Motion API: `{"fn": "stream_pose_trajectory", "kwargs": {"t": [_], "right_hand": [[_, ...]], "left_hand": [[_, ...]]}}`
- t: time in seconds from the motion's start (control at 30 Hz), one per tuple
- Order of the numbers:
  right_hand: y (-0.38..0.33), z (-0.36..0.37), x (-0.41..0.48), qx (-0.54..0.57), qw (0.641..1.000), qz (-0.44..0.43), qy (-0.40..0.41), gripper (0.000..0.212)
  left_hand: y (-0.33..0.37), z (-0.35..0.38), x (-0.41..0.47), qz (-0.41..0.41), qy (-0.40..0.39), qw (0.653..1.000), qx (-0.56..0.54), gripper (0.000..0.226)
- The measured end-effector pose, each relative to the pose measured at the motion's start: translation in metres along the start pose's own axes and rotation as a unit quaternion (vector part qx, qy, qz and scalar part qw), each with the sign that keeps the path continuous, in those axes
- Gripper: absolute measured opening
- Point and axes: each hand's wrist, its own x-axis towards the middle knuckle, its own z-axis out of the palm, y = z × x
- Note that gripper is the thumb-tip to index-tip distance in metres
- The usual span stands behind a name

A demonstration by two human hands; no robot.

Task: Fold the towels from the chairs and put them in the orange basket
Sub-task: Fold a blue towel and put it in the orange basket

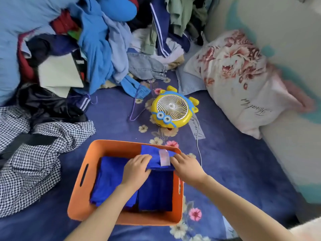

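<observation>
An orange basket with handle slots sits on the blue flowered bed cover. Folded blue towels lie inside it, side by side. A further folded blue towel with a pale label rests over the basket's far right corner. My left hand grips this towel's left edge. My right hand pinches its right edge near the label. Both forearms reach in from the bottom of the view.
A yellow and blue cartoon fan with a white cord lies just beyond the basket. A checked garment spreads at the left. A big pile of clothes fills the back. A flowered pillow leans at the right.
</observation>
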Motion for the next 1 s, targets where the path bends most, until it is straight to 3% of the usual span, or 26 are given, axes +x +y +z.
{"fn": "stream_pose_trajectory", "kwargs": {"t": [0.1, 0.23, 0.3, 0.43, 0.53, 0.6, 0.67, 0.7, 0.73, 0.77, 0.8, 0.83, 0.87, 0.9, 0.97, 1.0], "right_hand": [[-0.015, 0.046, -0.002, -0.077, 0.991, -0.047, -0.101, 0.025], [-0.048, 0.108, -0.001, -0.037, 0.959, -0.032, -0.278, 0.037], [-0.059, 0.122, -0.002, -0.041, 0.931, -0.002, -0.362, 0.043], [-0.064, 0.140, 0.000, -0.056, 0.932, 0.005, -0.359, 0.044], [-0.065, 0.140, 0.005, -0.070, 0.924, -0.010, -0.376, 0.045], [-0.066, 0.141, 0.004, -0.061, 0.927, -0.001, -0.371, 0.044], [-0.066, 0.137, 0.007, -0.047, 0.958, 0.024, -0.283, 0.042], [-0.066, 0.133, 0.008, -0.027, 0.957, 0.053, -0.284, 0.035], [-0.068, 0.136, 0.005, -0.020, 0.961, 0.081, -0.262, 0.024], [-0.067, 0.140, 0.005, -0.010, 0.968, 0.101, -0.229, 0.013], [-0.066, 0.145, 0.005, 0.018, 0.968, 0.114, -0.221, 0.019], [-0.067, 0.149, 0.003, 0.035, 0.967, 0.116, -0.224, 0.037], [-0.068, 0.149, 0.002, 0.046, 0.967, 0.116, -0.223, 0.049], [-0.070, 0.150, 0.000, 0.050, 0.969, 0.121, -0.210, 0.049], [-0.074, 0.147, -0.007, 0.042, 0.977, 0.087, -0.189, 0.019], [-0.075, 0.150, -0.009, 0.040, 0.975, 0.075, -0.206, 0.028]], "left_hand": [[-0.010, 0.049, -0.022, 0.020, -0.143, 0.988, 0.055, 0.053], [-0.009, 0.095, -0.046, 0.069, -0.341, 0.921, 0.175, 0.028], [-0.011, 0.108, -0.051, 0.037, -0.393, 0.902, 0.175, 0.030], [-0.012, 0.118, -0.054, -0.052, -0.429, 0.893, 0.127, 0.037], [-0.003, 0.128, -0.052, -0.236, -0.423, 0.875, -0.028, 0.037], [0.004, 0.133, -0.046, -0.410, -0.394, 0.803, -0.179, 0.048], [0.007, 0.139, -0.040, -0.558, -0.325, 0.690, -0.328, 0.064], [0.008, 0.140, -0.037, -0.610, -0.281, 0.623, -0.402, 0.070], [0.008, 0.139, -0.036, -0.646, -0.238, 0.560, -0.461, 0.065], [0.010, 0.136, -0.035, -0.663, -0.193, 0.518, -0.504, 0.048], [0.010, 0.133, -0.036, -0.673, -0.164, 0.497, -0.523, 0.026], [0.010, 0.130, -0.036, -0.677, -0.142, 0.503, -0.518, 0.009], [0.009, 0.128, -0.038, -0.670, -0.128, 0.538, -0.495, 0.013], [0.006, 0.128, -0.039, -0.651, -0.108, 0.591, -0.464, 0.019], [0.002, 0.123, -0.043, -0.582, -0.107, 0.721, -0.360, 0.023], [0.001, 0.120, -0.046, -0.550, -0.132, 0.765, -0.308, 0.024]]}}
